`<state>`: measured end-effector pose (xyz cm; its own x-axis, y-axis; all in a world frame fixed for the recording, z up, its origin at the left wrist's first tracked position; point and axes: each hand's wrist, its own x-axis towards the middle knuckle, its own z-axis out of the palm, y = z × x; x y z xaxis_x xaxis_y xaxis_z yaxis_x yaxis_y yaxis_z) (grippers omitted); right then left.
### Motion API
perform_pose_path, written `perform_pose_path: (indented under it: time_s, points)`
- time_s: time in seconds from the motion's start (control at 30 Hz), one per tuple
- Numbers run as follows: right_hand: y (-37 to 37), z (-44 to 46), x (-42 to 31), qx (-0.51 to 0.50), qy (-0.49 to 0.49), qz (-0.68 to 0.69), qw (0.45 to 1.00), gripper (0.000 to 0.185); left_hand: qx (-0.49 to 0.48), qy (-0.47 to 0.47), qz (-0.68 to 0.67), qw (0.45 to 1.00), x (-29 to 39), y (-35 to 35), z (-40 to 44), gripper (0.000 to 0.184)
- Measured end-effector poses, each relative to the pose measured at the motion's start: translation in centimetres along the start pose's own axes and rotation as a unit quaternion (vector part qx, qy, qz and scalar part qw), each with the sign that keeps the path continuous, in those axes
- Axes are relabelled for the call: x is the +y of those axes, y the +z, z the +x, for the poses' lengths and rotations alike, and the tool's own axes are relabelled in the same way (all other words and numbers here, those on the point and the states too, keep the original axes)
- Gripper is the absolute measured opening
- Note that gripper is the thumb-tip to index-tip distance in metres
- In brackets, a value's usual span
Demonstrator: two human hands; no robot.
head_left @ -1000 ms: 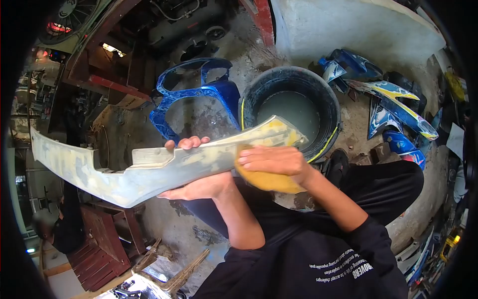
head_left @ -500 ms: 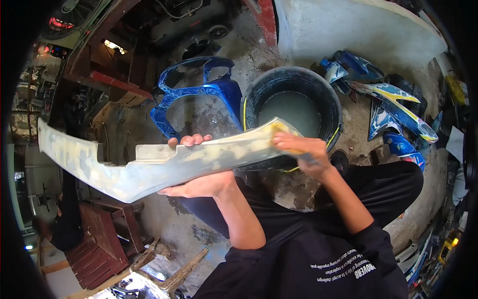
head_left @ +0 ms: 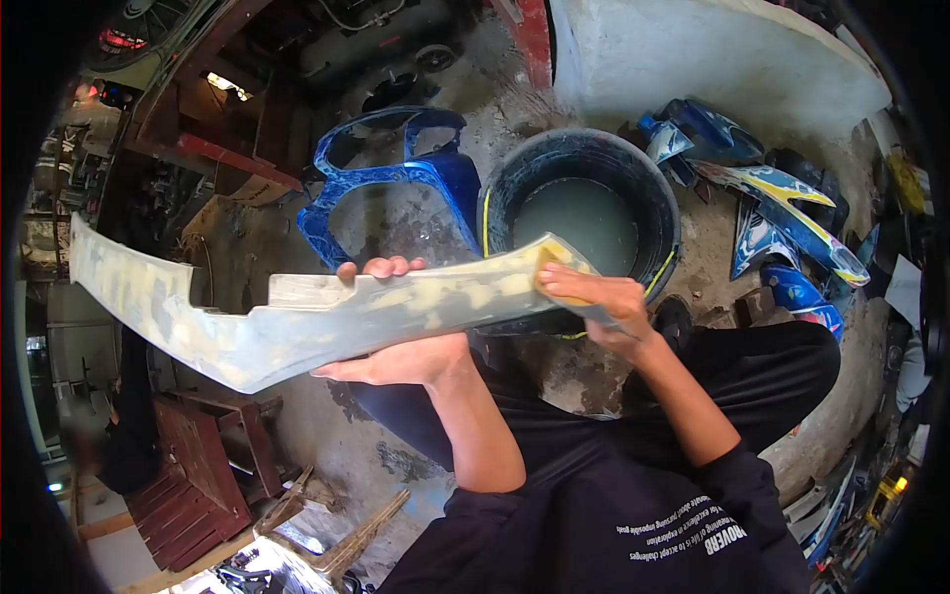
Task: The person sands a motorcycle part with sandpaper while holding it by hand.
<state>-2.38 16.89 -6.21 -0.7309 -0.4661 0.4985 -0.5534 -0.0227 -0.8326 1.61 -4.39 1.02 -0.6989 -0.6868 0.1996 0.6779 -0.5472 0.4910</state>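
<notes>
A long, curved motorcycle body panel point(head_left: 336, 332), grey with cream patches, stretches across the middle of the head view. My left hand point(head_left: 421, 361) grips it near its middle, with the palm beneath and fingertips showing over the far edge. At the panel's right end, my right hand point(head_left: 612, 305) presses a thin yellowish sheet with a grey side, which looks like sandpaper point(head_left: 546, 259), against the surface. Just behind that end stands a black bucket point(head_left: 495, 183) of cloudy water.
A blue plastic frame point(head_left: 450, 193) lies on the floor left of the bucket. Several blue, white and yellow body panels point(head_left: 782, 213) are piled to the right. A dark red wooden bench point(head_left: 193, 480) and another person point(head_left: 129, 450) are at lower left.
The panel has tilted a little, its left end moving up and slightly left. My right hand has shifted slightly left on the panel; my left hand keeps its grip.
</notes>
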Motion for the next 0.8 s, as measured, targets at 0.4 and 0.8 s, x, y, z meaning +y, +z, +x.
perform_pose_path:
  time_s: [0.4,0.8]
  points:
    - [1.1,0.6,-1.2,-0.003,-0.013,-0.008,1.000,0.047,-0.004,-0.012,-0.018,1.000,-0.5,0.4,-0.1,0.099]
    - [1.4,0.2,-1.0,0.092,-0.029,-0.131,0.987,0.027,-0.001,-0.027,-0.042,0.999,-0.4,-0.1,0.2,0.098]
